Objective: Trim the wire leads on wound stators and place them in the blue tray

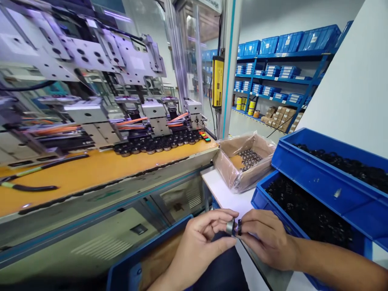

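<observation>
My left hand (209,238) is closed, pinching a small silver metal ring (229,227) with a dark inner edge between thumb and fingers. Facing it, my right hand (266,234) grips a small black plastic ring (239,227) at its fingertips. The two parts are held close together, side by side; whether they touch I cannot tell. Both hands hover in front of the white table's edge, above my lap. Closest to my right hand is the lower blue bin (263,198), filled with black parts.
An upper blue bin (285,155) of black parts rests on the lower one. Beside them stands a plastic-lined cardboard box (224,169) with metal rings. Left, a machine's orange bench (91,178) carries rows of black-and-silver parts (157,144) and black-handled pliers (33,187).
</observation>
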The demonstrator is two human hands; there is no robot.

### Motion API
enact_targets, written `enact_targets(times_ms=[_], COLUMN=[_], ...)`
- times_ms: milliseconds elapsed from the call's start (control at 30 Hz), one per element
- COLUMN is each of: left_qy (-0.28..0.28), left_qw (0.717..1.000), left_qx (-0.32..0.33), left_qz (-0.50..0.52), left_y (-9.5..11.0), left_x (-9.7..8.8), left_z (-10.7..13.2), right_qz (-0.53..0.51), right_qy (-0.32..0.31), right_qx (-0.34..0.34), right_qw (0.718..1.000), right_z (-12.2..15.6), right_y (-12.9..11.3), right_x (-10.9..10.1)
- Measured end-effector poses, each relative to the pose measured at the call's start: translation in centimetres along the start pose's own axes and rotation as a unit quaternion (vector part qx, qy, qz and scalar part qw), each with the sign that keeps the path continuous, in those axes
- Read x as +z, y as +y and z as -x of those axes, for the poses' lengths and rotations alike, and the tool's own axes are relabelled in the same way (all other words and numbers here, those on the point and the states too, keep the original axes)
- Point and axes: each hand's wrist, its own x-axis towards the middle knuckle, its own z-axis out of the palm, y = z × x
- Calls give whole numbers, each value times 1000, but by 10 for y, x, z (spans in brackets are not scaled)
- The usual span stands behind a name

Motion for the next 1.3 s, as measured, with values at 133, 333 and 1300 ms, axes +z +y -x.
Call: enact_targets(times_ms=[133,333,1300], left_qy=[3,35,-18], left_qw=[1000,999,992], left_qx=[0,-19,-62], left_qz=[26,9,107], left_y=[-1,-3,-7], left_x=[3,4,10], left_z=[-3,-4,-2], right_qz=[-13,-27,64], right_qy=[1,2,-12], right_qx=[6,22,-86], right_qw=[1000,999,994], right_z=[0,1,-1], right_y=[2,5,5], right_x=[0,-1,-13])
